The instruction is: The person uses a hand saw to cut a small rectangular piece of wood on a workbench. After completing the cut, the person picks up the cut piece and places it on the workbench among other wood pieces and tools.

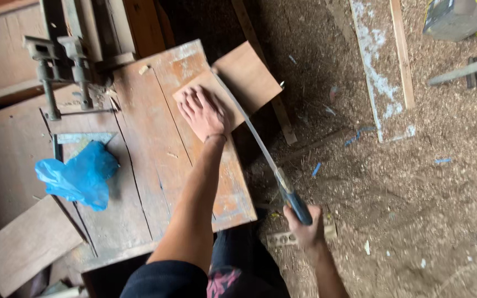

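Now your left hand [204, 113] presses flat, fingers open, on the plywood board [247, 77] at frame centre; your right hand [305, 227] grips closed around the handsaw [260, 146] handle.

— Left hand [202, 113]?
— Pressed flat on thin plywood sheet [249, 77] at workbench [150, 165] far right corner.
— Right hand [305, 226]?
— Wrapped round handsaw [260, 146] handle, off near right corner, blade meeting sheet's overhanging part.
— Left edge?
— Blue plastic bag [78, 176].

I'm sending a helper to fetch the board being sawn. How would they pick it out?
Find the worn workbench with the blue bag. At its far right edge the left hand presses a thin brown board flat, and the saw in the right hand crosses it. It alone overhangs the bench.
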